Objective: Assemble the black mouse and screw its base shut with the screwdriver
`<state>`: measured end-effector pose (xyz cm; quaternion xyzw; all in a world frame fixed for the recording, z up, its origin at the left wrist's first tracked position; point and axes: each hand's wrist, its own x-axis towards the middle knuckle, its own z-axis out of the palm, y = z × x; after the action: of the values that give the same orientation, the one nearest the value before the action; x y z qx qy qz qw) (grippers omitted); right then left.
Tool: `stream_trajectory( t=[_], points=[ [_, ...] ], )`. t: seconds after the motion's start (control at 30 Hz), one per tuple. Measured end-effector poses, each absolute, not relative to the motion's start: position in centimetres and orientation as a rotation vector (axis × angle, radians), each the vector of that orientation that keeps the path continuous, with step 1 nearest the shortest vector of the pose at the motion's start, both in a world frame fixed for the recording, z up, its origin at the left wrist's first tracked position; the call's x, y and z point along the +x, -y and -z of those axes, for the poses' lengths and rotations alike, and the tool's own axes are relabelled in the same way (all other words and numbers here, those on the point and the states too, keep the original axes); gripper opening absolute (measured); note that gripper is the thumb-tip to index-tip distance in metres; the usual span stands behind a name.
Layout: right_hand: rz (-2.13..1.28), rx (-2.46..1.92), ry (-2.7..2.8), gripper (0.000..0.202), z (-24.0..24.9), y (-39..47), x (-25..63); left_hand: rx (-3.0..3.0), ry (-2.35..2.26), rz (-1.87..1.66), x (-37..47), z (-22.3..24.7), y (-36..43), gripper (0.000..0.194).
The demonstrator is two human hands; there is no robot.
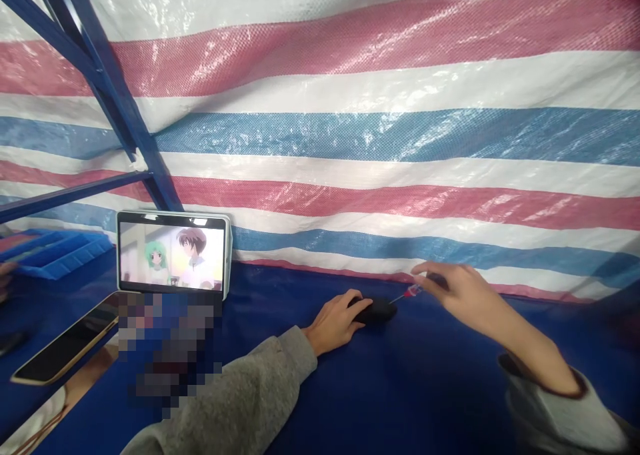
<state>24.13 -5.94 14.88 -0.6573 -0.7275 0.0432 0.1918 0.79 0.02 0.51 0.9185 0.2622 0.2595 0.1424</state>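
On the dark blue tabletop [380, 388] lies a black computer mouse [379, 310], its left part covered by my fingers. My left hand [336, 323] is closed around that end and presses it against the table. My right hand [453, 288] grips a screwdriver [414, 291] with a red and clear handle, whose back end is hidden in the fingers. The screwdriver's thin shaft slants down to the left, and its tip meets the right end of the mouse. Whether the tip sits in a screw is too small to tell.
A tablet [173, 251] showing a cartoon stands at the left. Before it lies a phone [70, 338], beside a blurred-out patch. A blue divided tray [65, 255] and another person's hand [4, 280] are farther left. Striped plastic sheeting [375, 135] hangs behind the table, near a blue metal frame [113, 95].
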Motion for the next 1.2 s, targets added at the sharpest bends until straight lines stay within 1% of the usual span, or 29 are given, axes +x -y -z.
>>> stream_trajectory(
  t=[0.13,0.2,0.37,0.47,0.63,0.77,0.83,0.9,0.93,1.03,1.13,1.2],
  points=[
    [-0.527,-1.635,2.307,0.03,-13.9,6.3,23.8,2.528,-0.798,-0.828,0.7,-0.5,-0.4,0.044],
    [-0.572,-1.583,2.403,0.028,-12.9,6.2,23.1,2.459,-0.828,-0.887,0.7,-0.5,-0.5,0.041],
    [-0.486,-1.557,2.555,0.023,-10.4,5.9,21.3,2.349,-0.886,-0.913,0.6,-0.8,-0.8,0.028],
    [-0.499,-1.591,2.632,0.022,-9.1,6.2,20.4,2.352,-0.952,-0.881,0.6,-1.0,-1.0,0.023],
    [-0.463,-1.706,2.613,0.024,-7.0,6.6,19.6,2.44,-1.027,-0.852,0.8,-0.5,-1.1,0.027],
    [-0.433,-1.733,2.592,0.021,-6.0,6.7,19.6,2.491,-1.056,-0.829,0.9,0.0,-1.2,0.029],
    [-0.423,-1.707,2.562,0.015,-6.0,6.7,19.6,2.509,-1.059,-0.821,0.9,0.1,-1.2,0.028],
    [-0.343,-1.659,2.464,0.006,-6.1,6.6,19.7,2.503,-1.047,-0.843,0.9,0.0,-1.2,0.028],
    [-0.28,-1.628,2.384,0.008,-6.0,6.4,19.7,2.487,-1.043,-0.869,0.9,0.0,-1.2,0.027],
    [-0.116,-1.538,2.081,0.022,-4.9,5.6,19.9,2.415,-1.068,-0.979,0.7,-0.4,-0.9,0.02],
    [-0.141,-1.546,1.904,0.026,-2.8,5.0,20.0,2.408,-1.091,-1.042,0.6,-0.6,-0.7,0.013],
    [-0.217,-1.563,1.887,0.027,-1.5,4.9,19.8,2.438,-1.074,-1.044,0.5,-0.5,-0.7,0.014]
  ],
)
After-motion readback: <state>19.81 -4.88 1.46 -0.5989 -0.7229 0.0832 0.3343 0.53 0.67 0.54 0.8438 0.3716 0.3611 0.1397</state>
